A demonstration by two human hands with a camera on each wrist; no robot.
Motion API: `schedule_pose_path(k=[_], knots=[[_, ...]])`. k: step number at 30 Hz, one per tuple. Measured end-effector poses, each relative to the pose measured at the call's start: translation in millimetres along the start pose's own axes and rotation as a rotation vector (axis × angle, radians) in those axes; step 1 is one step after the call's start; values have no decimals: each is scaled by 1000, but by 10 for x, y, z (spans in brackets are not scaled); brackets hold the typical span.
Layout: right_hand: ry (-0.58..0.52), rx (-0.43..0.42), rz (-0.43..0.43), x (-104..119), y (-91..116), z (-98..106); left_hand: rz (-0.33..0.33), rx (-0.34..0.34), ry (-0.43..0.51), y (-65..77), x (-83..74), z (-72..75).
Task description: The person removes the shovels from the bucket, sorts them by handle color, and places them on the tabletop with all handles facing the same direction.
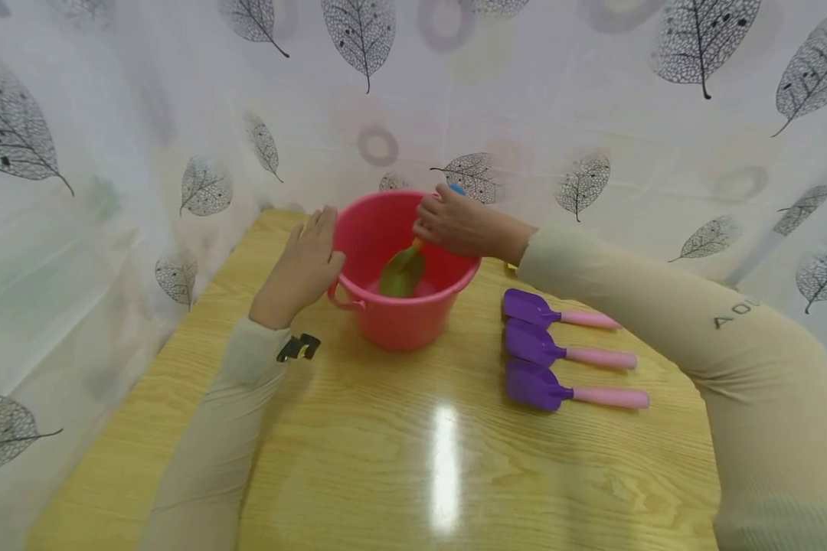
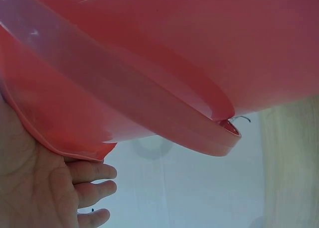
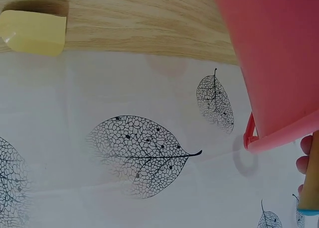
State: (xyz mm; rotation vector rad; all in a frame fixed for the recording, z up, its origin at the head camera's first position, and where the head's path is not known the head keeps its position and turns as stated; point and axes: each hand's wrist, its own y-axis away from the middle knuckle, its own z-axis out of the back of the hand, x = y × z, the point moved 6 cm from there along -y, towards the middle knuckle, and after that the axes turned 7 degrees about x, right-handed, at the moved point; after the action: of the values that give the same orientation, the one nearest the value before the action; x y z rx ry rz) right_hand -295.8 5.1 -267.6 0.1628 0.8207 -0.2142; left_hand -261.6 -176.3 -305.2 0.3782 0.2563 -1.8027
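Note:
A pink-red bucket (image 1: 403, 325) stands upright on the wooden table. My left hand (image 1: 303, 264) rests against the left side of its rim, fingers extended. In the left wrist view the palm (image 2: 35, 183) touches the rim, below the curved bucket handle (image 2: 124, 91). Over the far right of the bucket, my right hand (image 1: 458, 222) grips a toy shovel by its orange handle (image 3: 312, 180), which has a blue end. The shovel's green blade (image 1: 401, 275) points down inside the bucket; whether it touches the bottom, I cannot tell.
Right of the bucket, three purple shovels (image 1: 531, 342) with pink handles lie in a column. A yellow piece (image 3: 37, 33) lies near the table's far edge, mostly hidden by my right sleeve in the head view. A leaf-patterned curtain (image 1: 510, 92) hangs behind the table (image 1: 358, 459).

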Motion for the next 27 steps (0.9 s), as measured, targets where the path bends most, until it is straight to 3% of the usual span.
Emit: schedule_pose_path(k=[13, 20, 27], knots=[[-52, -22, -174, -58, 105, 61, 4, 0, 6, 3, -7, 2], [-146, -77, -284, -52, 161, 98, -1, 3, -3, 9, -8, 0], [-247, -52, -404, -112, 258, 74, 1, 10, 12, 12, -15, -2]])
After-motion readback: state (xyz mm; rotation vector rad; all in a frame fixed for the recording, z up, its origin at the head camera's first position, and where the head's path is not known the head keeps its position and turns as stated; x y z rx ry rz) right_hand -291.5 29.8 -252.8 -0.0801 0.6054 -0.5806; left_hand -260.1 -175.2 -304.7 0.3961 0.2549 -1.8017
